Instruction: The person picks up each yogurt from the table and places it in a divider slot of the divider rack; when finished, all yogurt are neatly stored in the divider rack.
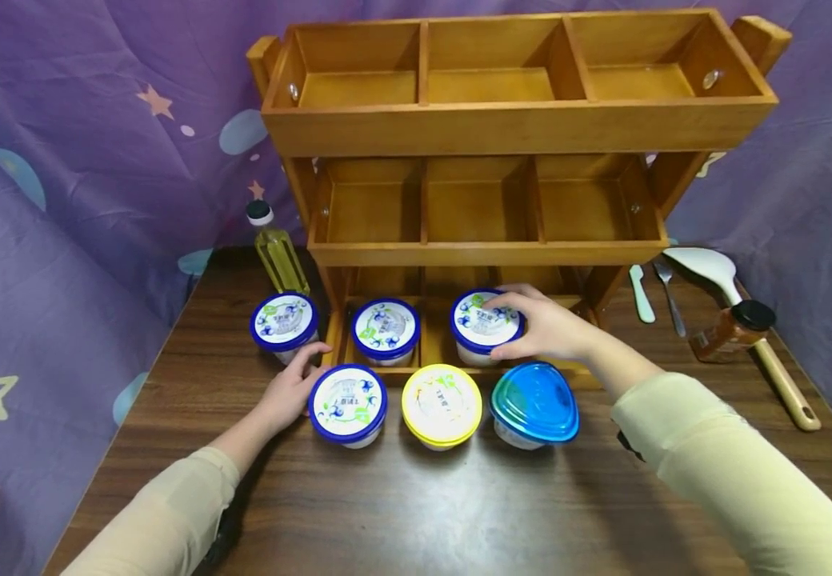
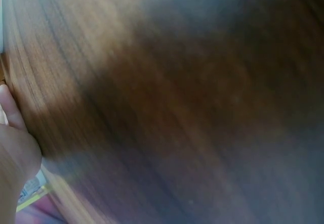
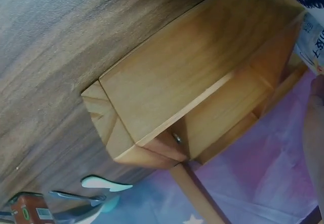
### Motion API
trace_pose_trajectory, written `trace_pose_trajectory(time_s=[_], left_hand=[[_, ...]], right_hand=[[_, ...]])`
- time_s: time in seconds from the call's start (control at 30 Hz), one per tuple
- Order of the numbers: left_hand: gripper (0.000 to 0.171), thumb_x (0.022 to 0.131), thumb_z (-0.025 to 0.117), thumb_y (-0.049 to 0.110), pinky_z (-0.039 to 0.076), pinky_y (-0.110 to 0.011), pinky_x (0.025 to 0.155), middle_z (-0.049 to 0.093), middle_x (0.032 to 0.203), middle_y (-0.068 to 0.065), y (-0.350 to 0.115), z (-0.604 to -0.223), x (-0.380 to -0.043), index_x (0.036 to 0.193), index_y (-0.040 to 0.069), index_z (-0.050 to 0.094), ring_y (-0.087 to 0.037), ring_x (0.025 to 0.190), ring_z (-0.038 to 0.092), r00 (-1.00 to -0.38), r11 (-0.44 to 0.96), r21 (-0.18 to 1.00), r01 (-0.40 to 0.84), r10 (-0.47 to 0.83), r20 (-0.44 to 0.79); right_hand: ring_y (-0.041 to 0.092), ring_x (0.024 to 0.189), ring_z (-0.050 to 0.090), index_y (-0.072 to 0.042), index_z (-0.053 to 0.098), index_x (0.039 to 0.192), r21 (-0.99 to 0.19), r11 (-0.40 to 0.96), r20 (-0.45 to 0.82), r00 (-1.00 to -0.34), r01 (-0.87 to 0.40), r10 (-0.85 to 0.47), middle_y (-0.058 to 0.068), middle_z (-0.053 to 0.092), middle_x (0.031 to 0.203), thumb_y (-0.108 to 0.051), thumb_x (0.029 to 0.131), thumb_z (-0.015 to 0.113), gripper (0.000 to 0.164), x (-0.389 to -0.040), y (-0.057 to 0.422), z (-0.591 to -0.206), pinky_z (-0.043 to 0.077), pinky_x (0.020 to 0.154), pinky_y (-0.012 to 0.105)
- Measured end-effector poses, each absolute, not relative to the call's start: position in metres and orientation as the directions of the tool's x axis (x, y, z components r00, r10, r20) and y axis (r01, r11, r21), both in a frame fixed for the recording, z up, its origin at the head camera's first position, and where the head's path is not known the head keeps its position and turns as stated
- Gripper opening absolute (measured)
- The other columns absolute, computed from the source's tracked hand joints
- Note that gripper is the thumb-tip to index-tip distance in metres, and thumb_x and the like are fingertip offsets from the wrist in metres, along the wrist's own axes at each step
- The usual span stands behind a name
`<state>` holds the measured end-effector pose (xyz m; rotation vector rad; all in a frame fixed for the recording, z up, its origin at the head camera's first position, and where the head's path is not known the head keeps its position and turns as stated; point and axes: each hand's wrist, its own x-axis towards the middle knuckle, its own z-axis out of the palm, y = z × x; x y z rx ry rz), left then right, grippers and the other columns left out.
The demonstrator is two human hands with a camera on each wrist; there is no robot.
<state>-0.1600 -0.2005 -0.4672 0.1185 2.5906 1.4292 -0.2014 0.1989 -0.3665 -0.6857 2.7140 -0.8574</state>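
Note:
My right hand (image 1: 549,324) grips a white tub (image 1: 486,320) with a blue-rimmed, blueberry-printed lid, thumb and fingers at its right side. This tub is at the middle of the wooden rack's bottom tier (image 1: 430,352); a matching tub (image 1: 386,330) sits in the left part. My left hand (image 1: 290,392) reaches to the tier's front left corner with loosely bent fingers. It lies between a blueberry-lidded tub (image 1: 284,322) outside the rack and another blueberry-lidded tub (image 1: 347,404) in front. In the right wrist view, the gripped tub (image 3: 311,42) shows only at the edge.
A yellow-rimmed tub (image 1: 442,406) and a blue-lidded tub (image 1: 534,402) stand before the rack. An oil bottle (image 1: 279,252) is at the left. To the right lie a green knife (image 1: 642,294), a fork (image 1: 670,298), a white ladle (image 1: 714,268) and a black-capped jar (image 1: 733,332).

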Motion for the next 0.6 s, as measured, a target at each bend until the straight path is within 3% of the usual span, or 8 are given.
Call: trace_pose_trajectory(time_s=[0.6], left_hand=[[0.032, 0.098, 0.050, 0.028, 0.048, -0.032, 0.045, 0.057, 0.082, -0.009, -0.200, -0.467, -0.160, 0.129, 0.024, 0.046, -0.019, 0.050, 0.052, -0.982, 0.542, 0.841, -0.010, 0.153, -0.111]], right_hand=[[0.043, 0.130, 0.031, -0.015, 0.051, 0.131, -0.572, 0.738, -0.135, -0.847, -0.358, -0.515, 0.018, 0.028, 0.147, -0.044, 0.075, 0.076, 0.067, -0.208, 0.194, -0.378, 0.029, 0.101, 0.060]])
